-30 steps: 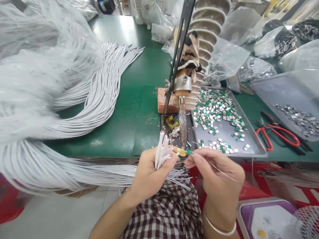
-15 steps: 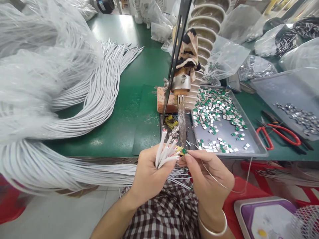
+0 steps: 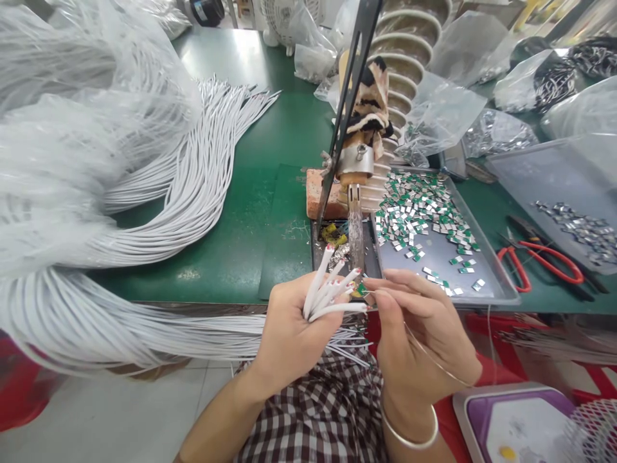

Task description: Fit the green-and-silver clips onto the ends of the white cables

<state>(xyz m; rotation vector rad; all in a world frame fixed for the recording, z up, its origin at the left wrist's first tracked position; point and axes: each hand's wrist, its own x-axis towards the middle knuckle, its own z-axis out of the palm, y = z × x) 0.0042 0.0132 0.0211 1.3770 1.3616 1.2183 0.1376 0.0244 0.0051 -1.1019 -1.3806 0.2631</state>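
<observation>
- Plainly, the small green board [image 3: 361,289] lies between the two hands, just right of the cable ends and just left of the right fingertips.
- The left hand [image 3: 295,321] is closed around a bunch of white cables [image 3: 322,283]; their long axes fan up and rightward out of the fist, the lowest lying nearly level towards the right hand.
- The right hand [image 3: 424,337] pinches thin solder [image 3: 424,355] between thumb and finger, its tail curving back down to the right, its front end pointing left at the board.
- Both hands are near the board; I cannot tell which one bears it, as cable ends and fingers crowd it.
- The iron [image 3: 355,225] hangs point-down just above; its tip is hidden, so contact is unclear.
- More boards [image 3: 417,209] lie scattered in the tray [image 3: 484,263], beyond the right hand.
</observation>
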